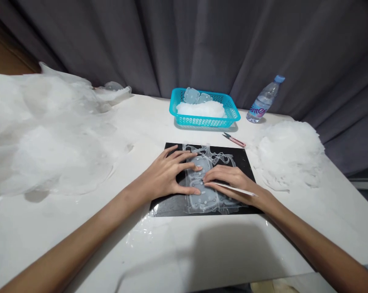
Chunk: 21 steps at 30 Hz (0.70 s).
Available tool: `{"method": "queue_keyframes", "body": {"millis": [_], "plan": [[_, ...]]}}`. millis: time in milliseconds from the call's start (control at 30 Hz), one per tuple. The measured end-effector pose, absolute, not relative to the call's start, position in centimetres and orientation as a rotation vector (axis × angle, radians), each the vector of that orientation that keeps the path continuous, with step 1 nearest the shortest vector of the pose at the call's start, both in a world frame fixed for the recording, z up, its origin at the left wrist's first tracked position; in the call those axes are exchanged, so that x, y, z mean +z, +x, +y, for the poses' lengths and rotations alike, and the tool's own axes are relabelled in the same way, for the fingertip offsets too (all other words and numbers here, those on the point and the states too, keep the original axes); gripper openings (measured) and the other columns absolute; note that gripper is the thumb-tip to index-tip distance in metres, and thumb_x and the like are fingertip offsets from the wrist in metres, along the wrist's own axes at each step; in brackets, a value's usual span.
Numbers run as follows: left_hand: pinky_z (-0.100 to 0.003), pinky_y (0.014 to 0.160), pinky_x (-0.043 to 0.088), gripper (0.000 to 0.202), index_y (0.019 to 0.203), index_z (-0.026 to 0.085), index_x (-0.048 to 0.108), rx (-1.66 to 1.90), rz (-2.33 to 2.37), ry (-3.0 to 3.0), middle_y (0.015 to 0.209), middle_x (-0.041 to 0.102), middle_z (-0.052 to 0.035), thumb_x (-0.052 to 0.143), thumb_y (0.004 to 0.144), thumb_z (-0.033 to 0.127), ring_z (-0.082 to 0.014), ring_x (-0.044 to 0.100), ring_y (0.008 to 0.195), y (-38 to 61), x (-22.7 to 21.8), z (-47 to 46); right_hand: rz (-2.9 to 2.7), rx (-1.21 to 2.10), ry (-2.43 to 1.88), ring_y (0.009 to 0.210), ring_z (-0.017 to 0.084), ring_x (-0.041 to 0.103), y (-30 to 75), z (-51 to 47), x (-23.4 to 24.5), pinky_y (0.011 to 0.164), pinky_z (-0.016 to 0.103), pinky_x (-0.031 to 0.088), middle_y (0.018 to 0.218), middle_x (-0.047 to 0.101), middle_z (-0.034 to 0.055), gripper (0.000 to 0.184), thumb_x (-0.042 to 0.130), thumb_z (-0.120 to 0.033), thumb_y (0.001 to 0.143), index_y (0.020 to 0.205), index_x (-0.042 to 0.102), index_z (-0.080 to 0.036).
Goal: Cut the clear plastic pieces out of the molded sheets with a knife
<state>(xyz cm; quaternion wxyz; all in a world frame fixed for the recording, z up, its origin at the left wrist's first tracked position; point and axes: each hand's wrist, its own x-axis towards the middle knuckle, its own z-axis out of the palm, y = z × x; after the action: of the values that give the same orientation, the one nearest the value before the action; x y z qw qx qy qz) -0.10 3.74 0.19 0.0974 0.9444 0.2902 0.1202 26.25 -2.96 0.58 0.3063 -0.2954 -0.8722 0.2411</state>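
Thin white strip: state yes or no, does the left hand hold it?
No, the right hand holds the thin white strip, while the left hand is spread with fingertips on the translucent plastic.

Broad soft shadow (233, 252) on white tabletop (19, 228)

Small workshop-like handwork station, as we judge; we list a white tabletop (156, 244); translucent moulded sheets (204, 200) on a black mat (245, 162); pink-handled snips (235, 140); a loaded turquoise basket (208, 121); whitish filmy heaps (292, 152) at either side; a dark curtain (190, 40) behind.
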Motion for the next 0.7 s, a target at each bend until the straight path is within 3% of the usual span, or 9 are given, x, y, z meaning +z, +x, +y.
{"method": "queue_keyframes", "body": {"millis": [400,700], "plan": [[-0.055,0.126,0.026,0.076,0.129,0.030,0.074,0.378,0.834,2.793,0.158,0.056,-0.0058,0.060,0.081,0.087,-0.0351,0.052,0.144,-0.1,0.2,3.8,-2.366,0.532,-0.739,0.107,0.022,0.071,25.7,-2.6,0.1,0.092,0.037,0.058,0.109,0.076,0.0105,0.014,0.053,-0.020,0.108,0.113,0.066,-0.018],[-0.054,0.127,0.024,0.073,0.134,0.033,0.071,0.359,0.831,2.812,0.160,0.054,-0.0050,0.057,0.085,0.086,-0.0335,0.051,0.146,-0.1,0.2,3.8,-2.302,0.674,-0.858,0.106,0.020,0.071,27.1,-3.1,1.4,0.095,0.035,0.057,0.111,0.075,0.0080,0.013,0.056,-0.021,0.107,0.114,0.067,-0.019]]}}
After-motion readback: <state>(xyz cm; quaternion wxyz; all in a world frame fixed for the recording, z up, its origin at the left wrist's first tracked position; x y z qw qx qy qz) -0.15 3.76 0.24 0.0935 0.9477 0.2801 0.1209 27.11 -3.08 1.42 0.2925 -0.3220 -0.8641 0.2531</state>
